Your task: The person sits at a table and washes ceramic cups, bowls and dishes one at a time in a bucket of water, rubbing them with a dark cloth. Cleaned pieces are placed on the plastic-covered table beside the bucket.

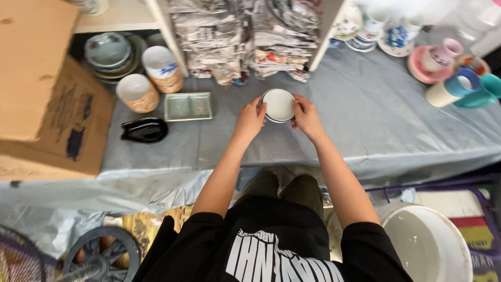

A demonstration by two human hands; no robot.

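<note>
Closest to me, below the table edge, a white bucket (425, 245) stands on the floor at my right and a dark wheel (102, 256) lies at my left. My two forearms reach forward over the grey cloth covering the table (365, 120).

My left hand (252, 119) and my right hand (305, 116) meet around a small white bowl (278, 104). Each hand cups one side of its rim, fingers curled against the edge, so I hold the bowl between them, its open mouth facing up at me. It sits low at the cloth; I cannot tell whether it rests there or is lifted just clear.

To the left of the bowl, apart from my hands, lies a pale green divided dish (188, 106), and nearer the table's left edge a black dish (145, 129). Beyond these stand two orange-patterned cups (150, 81), with a stack of bowls (108, 52) in the shelf behind and a cardboard box (36, 78) at the far left.

Straight ahead, past the bowl, bundles of newspaper (245, 39) fill a shelf. Far right, coloured mugs (459, 83) and blue-patterned crockery (386, 28) crowd the table.
</note>
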